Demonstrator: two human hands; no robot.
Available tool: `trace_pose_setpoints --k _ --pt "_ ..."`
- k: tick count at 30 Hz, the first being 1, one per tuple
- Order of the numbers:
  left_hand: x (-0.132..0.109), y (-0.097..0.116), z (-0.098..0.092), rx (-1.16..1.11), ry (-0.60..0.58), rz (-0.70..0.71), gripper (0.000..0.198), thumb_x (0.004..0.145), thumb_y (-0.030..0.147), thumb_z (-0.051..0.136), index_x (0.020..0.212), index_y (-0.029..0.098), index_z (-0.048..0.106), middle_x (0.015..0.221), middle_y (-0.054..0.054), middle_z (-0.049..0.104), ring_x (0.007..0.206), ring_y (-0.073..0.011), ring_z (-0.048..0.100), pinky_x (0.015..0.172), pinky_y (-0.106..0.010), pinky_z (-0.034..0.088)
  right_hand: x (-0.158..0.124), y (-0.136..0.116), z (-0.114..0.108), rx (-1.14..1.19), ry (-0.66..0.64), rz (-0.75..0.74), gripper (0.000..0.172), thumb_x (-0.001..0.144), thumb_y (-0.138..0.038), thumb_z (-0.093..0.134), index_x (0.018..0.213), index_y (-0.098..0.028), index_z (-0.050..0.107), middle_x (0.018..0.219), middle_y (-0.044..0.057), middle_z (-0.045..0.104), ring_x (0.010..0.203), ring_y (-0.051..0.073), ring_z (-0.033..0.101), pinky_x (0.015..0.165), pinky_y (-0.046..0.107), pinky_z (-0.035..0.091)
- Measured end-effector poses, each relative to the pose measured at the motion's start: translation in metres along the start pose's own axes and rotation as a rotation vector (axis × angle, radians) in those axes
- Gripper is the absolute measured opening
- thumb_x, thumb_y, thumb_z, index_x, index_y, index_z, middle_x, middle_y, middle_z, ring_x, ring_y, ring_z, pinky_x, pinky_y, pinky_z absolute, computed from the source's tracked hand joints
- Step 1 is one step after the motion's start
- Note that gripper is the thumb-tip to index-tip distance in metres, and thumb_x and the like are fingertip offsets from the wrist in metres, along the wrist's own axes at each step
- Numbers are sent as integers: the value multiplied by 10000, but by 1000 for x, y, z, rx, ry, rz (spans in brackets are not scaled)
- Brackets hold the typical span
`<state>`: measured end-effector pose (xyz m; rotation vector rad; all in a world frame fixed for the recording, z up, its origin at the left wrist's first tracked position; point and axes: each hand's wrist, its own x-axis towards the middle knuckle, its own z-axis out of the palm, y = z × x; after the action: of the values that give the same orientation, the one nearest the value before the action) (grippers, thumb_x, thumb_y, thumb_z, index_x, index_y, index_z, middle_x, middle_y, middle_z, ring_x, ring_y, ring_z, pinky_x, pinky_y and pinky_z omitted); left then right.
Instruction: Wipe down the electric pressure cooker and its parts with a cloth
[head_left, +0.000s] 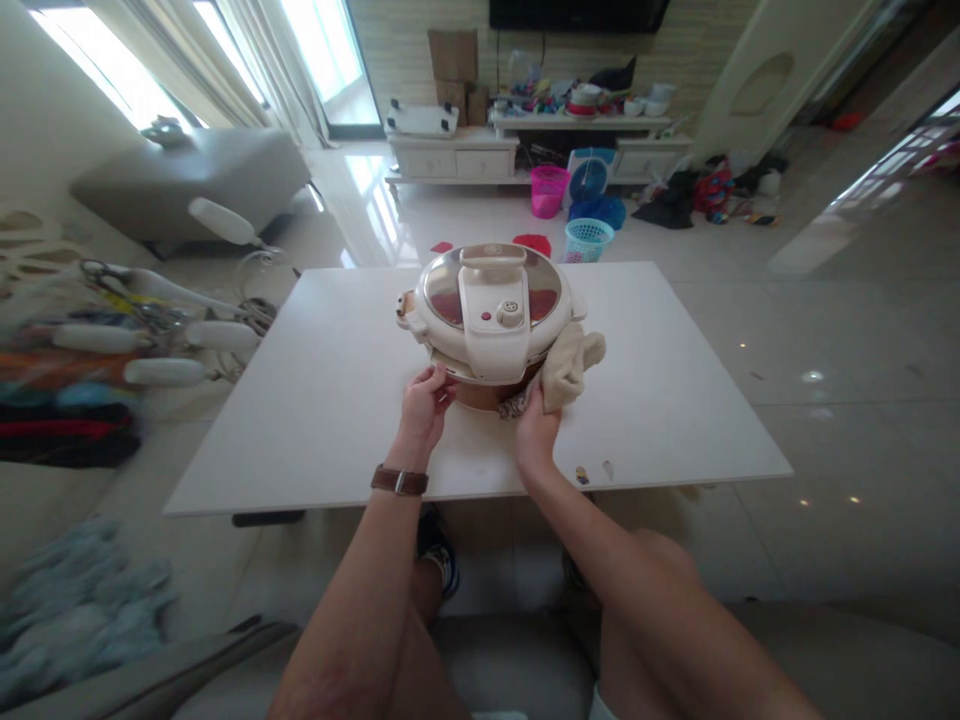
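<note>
The cooker (491,310) sits on the white worktop (675,380), a bit past the middle, on the far side from the person. There is just one cooker. It is round and cream, and its one lid (487,290) is on top. The lid has shiny parts on the left and right that look red, and a cream bar runs down its middle.

Two hands are at the near side of the cooker. The left hand (425,400) has its fingers curled around the low edge of the cooker, on the left. There is one brown strap (399,481) on that wrist. The right hand (536,425) is closed on one tan cloth (571,362) and holds it against the low right side of the cooker. The cloth bunches up above the hand and touches the cooker.

Two small bits (581,474) lie on the worktop near its front edge, just beside the right arm. I cannot tell what they are.

Far behind the worktop, two baskets stand on the floor (465,215). One is a pink basket (548,190). The other is a blue basket (587,239), and it is nearer to the worktop.
</note>
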<state>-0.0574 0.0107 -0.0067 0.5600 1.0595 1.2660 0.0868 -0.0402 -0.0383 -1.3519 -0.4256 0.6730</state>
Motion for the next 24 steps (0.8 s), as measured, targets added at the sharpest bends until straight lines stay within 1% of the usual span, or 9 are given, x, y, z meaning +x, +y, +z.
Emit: trace_pose_setpoints --k 3,6,8,13,16,18,20,22,24 --pt "0 0 0 -7 1 -2 375 702 372 946 725 186 622 699 16 653 572 -69 529 587 -220 429 -31 -2 3 -22 -31 -31 525 909 -553 624 1272 -180 696 1422 145 695 1428 274 572 1234 469 427" --pt "-1 1 0 -4 -8 -3 375 691 383 949 727 185 632 705 10 665 576 -71 533 586 -218 431 -35 -4 2 -20 -92 -101 463 895 -512 661 1207 -176 722 1336 154 736 1390 293 610 1198 468 464" --pt "-2 0 1 7 -13 -4 375 688 397 948 739 185 643 718 8 675 575 -72 535 590 -222 436 -23 -7 0 -26 -104 -157 436 882 -486 678 1188 -179 725 1328 158 741 1373 292 627 1202 474 458" --pt "-3 -4 7 50 -54 0 370 709 408 944 767 184 656 749 2 691 580 -73 558 616 -233 452 28 -25 -5 -29 -102 -220 393 849 -437 706 1164 -203 719 1300 122 759 1404 273 601 1207 478 450" --pt "-2 -6 11 42 -46 6 377 724 396 939 741 184 628 730 6 676 578 -76 570 607 -231 449 39 -29 -6 -41 -88 -253 373 849 -417 715 1151 -199 727 1276 112 764 1348 270 642 1167 469 485" --pt "-2 -6 12 36 -40 -1 377 722 388 938 738 180 624 726 7 675 573 -72 572 600 -222 449 30 -25 -7 -44 -97 -283 388 857 -424 717 1164 -188 732 1289 129 758 1344 276 647 1178 479 476" --pt "-2 -6 12 45 -42 -12 384 715 395 939 742 175 625 735 5 687 568 -65 574 599 -211 453 11 -16 -7 -51 -124 -294 427 864 -450 716 1192 -178 734 1320 152 746 1391 287 619 1213 494 442" --pt "-2 -5 11 52 -52 -15 394 705 406 941 747 171 627 743 6 695 564 -59 574 608 -205 465 -6 -8 -6 -70 -152 -273 467 873 -492 703 1213 -173 734 1344 167 738 1430 298 589 1234 500 420" --pt "-3 -5 11 49 -59 -9 394 693 408 944 756 169 637 737 13 692 561 -54 572 620 -201 477 -15 -3 -5 -75 -152 -231 506 885 -536 682 1227 -167 733 1358 173 730 1453 302 567 1237 492 419"
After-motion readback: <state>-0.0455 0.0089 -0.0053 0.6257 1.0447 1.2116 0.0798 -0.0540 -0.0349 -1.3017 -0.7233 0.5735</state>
